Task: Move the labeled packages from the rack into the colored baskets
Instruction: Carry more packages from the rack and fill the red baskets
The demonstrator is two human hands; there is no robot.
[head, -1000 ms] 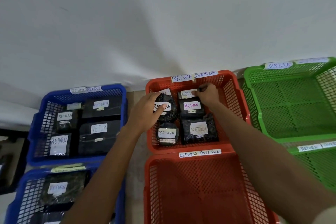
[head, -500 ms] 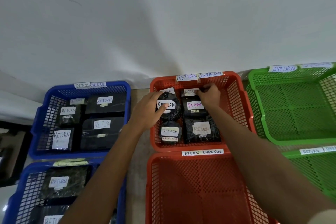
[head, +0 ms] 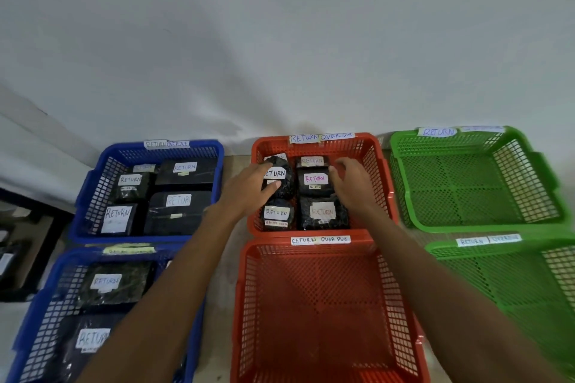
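Gripping round package [head: 287,180] with left hand [head: 245,190] fingers; can't tell right hand [head: 354,186] fingers' hold. Probably soft, light, slick wrap: grab across sides.

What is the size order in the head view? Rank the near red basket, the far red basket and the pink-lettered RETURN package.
1. near red basket
2. far red basket; both look like the same model, so nearness may explain the gap
3. pink-lettered RETURN package, plainly smallest
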